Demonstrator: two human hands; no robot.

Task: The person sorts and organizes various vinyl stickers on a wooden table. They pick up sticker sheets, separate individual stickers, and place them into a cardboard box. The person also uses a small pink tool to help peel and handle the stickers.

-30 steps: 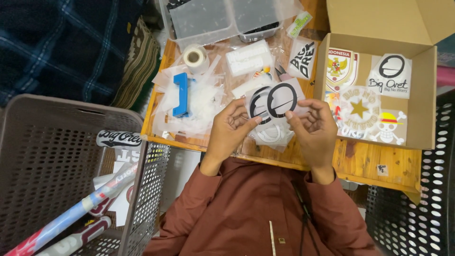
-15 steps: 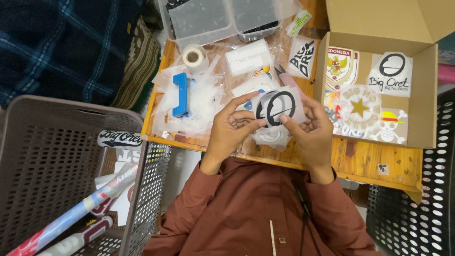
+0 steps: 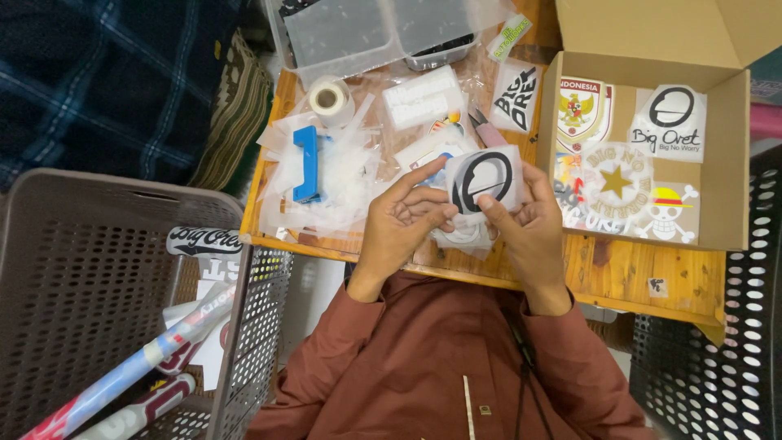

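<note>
The sticker (image 3: 482,181) looks glossy, a black ring on clear film. The table (image 3: 619,273) is varnished wood. The box (image 3: 652,33) is matt brown cardboard.

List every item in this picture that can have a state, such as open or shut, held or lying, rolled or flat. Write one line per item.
Cardboard box: open, flaps up, stickers lying flat inside.
Black ring sticker: held up in both hands.
Left hand: gripping the sticker's left edge.
Right hand: gripping its right edge.
Tape roll: lying flat on the table.
Blue tool: lying among clear scraps.
Grey basket: open-topped, rolled sheets inside.
</note>
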